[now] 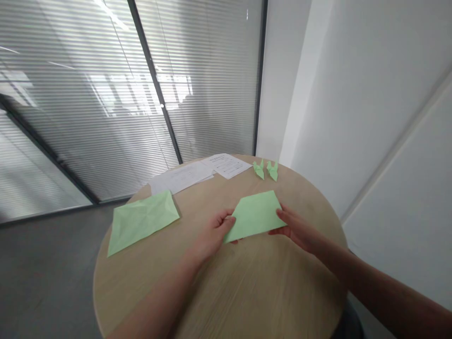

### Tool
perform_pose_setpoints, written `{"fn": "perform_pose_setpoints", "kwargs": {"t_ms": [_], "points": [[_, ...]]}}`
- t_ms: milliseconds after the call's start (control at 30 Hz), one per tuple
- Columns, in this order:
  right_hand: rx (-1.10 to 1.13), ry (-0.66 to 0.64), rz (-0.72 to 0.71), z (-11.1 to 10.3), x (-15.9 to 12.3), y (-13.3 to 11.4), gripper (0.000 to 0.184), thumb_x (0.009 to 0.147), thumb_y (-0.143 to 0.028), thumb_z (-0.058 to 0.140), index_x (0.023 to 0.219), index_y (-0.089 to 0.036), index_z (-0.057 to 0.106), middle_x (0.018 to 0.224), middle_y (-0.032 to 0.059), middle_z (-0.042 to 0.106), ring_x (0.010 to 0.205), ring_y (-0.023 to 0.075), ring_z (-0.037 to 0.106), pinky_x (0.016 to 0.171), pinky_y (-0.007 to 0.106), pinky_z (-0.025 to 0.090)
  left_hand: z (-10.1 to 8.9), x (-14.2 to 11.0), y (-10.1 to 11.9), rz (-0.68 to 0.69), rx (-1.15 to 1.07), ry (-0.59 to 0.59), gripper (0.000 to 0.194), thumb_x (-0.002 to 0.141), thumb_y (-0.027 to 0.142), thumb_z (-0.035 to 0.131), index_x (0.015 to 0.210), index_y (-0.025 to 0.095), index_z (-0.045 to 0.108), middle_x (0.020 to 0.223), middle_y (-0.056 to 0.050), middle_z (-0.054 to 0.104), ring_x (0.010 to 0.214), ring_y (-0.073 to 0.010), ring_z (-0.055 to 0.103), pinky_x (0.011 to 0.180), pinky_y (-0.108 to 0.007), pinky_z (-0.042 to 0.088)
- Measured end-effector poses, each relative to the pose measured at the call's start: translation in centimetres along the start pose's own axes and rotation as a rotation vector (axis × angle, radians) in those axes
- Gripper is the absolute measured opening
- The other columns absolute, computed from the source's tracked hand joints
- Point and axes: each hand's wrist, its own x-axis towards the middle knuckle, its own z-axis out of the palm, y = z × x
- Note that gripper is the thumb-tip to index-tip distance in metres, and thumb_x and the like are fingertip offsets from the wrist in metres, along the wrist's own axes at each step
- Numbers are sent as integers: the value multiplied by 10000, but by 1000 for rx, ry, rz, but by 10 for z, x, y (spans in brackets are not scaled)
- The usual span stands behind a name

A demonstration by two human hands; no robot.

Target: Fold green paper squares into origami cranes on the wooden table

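Observation:
A flat sheet of light green paper (254,214) is held between my two hands above the round table. My left hand (216,231) grips its left edge, thumb on top and fingers partly hidden underneath. At the opposite edge, my right hand (290,226) pinches the sheet, its thumb on the upper face and fingers below. The sheet's far left corner looks cut off or folded at a slant; I cannot tell which. Left of my hands lies a larger creased green sheet (143,221).
Two small folded green paper birds (259,170) stand near the far edge of the round wooden table (254,292). White printed papers (228,165) overlap at the back left. Behind them is a glass partition with blinds (219,84); a white wall (370,117) borders the right side.

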Motion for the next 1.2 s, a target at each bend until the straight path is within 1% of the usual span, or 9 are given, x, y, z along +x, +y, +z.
{"fn": "perform_pose_setpoints", "kwargs": {"t_ms": [167, 267, 367, 467, 667, 800, 900, 1067, 1200], "points": [[-363, 51, 152, 4, 19, 1, 587, 761, -451, 744, 1271, -201, 598, 1123, 76, 679, 936, 182, 646, 778, 273, 528, -1, 2, -12, -18, 563, 35, 612, 892, 364, 580, 1469, 193, 470, 705, -1, 645, 672, -213, 629, 663, -334, 504], [-678, 80, 144, 2, 26, 4, 479, 760, -341, 719, 1209, -203, 626, 1029, 44, 675, 879, 155, 613, 739, 233, 473, 0, 1, -12, 160, 918, 13, 590, 848, 244, 628, 1429, 202, 536, 1095, -95, 720, 1043, -276, 650, 936, -428, 509], [-873, 71, 104, 2, 31, 2, 416, 755, -278, 710, 1155, -186, 639, 968, 34, 663, 826, 134, 582, 709, 214, 423, 2, 2, -14, 387, 1095, -162, 463, 869, 125, 550, 1318, 203, 633, 1447, -88, 575, 1353, -265, 490, 1143, -437, 393], [-1002, 67, 43, -1, 31, 0, 337, 774, -295, 706, 1080, -171, 640, 847, 16, 640, 724, 111, 537, 638, 206, 365, 4, 4, -20, 471, 1147, -302, 470, 932, 103, 437, 1369, 179, 592, 1487, -79, 552, 1404, -223, 453, 1190, -416, 347], [-1113, 1, -220, -10, 9, 8, 114, 839, -250, 633, 877, -150, 594, 711, -1, 577, 611, 81, 484, 585, 195, 342, 10, -1, -26, 482, 1226, -287, 529, 938, 144, 436, 1464, 124, 486, 1530, -133, 494, 1421, -266, 432, 1204, -462, 313], [-1159, -132, -548, -14, -10, 11, 127, 880, -103, 502, 901, -151, 617, 874, 48, 620, 807, 114, 564, 728, 219, 432, 14, -3, -18, 487, 1260, -265, 506, 917, 166, 474, 1417, 113, 529, 1467, -161, 540, 1353, -286, 492, 1168, -465, 356], [-1218, -205, -701, -17, -18, 9, 162, 938, -106, 477, 910, -155, 629, 961, 69, 636, 905, 140, 582, 820, 261, 468, 12, 3, -8, 479, 1261, -282, 447, 909, 192, 511, 1345, 127, 585, 1393, -155, 591, 1291, -290, 538, 1126, -455, 401], [-1249, -233, -859, -13, -22, 7, 162, 986, -156, 500, 932, -162, 652, 1044, 78, 655, 959, 152, 593, 853, 287, 496, 3, 19, 0, 497, 1217, -396, 279, 944, 278, 576, 1183, 167, 669, 1226, -109, 685, 1162, -267, 618, 1050, -423, 471], [-1235, -265, -888, -8, -24, 7, 150, 979, -158, 513, 949, -170, 659, 1109, 75, 665, 1053, 163, 605, 946, 317, 510, -2, 20, -10, 534, 1178, -291, 278, 985, 386, 568, 1118, 173, 686, 1147, -109, 710, 1095, -267, 646, 986, -434, 516]]}}
